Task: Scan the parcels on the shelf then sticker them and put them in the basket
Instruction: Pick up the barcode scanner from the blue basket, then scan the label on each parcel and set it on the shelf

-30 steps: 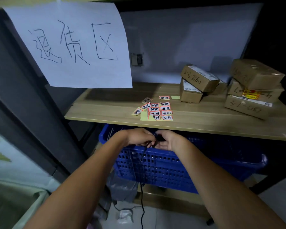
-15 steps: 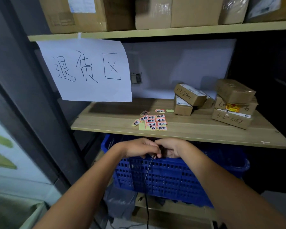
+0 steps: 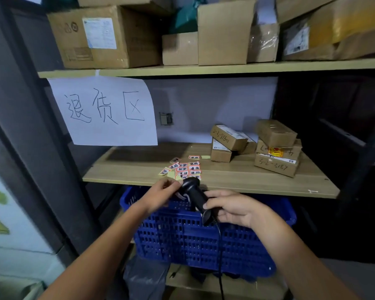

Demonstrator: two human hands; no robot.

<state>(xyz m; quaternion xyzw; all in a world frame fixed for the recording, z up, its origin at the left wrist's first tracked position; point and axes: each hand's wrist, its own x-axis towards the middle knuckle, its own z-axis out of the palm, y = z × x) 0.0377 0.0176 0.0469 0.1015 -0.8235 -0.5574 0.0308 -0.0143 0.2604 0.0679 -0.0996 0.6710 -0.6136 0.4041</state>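
A black corded barcode scanner (image 3: 195,194) is held above the blue plastic basket (image 3: 182,239), in front of the shelf edge. My right hand (image 3: 232,210) grips its handle and my left hand (image 3: 164,192) pinches its head. Several small cardboard parcels lie on the wooden shelf (image 3: 258,182) at the right: one group (image 3: 228,140) further left, a stack of three (image 3: 276,148) beside it. A cluster of red-and-white stickers (image 3: 185,168) lies on the shelf just behind the scanner.
A white handwritten paper sign (image 3: 104,111) hangs from the upper shelf (image 3: 204,69), which carries large cartons (image 3: 104,37). A dark steel upright (image 3: 30,148) stands at the left. The scanner's cable (image 3: 220,263) hangs down in front of the basket.
Both hands rose from the basket rim, lifting the scanner into view in front of the shelf edge. The camera tilted upward, revealing the upper shelf.
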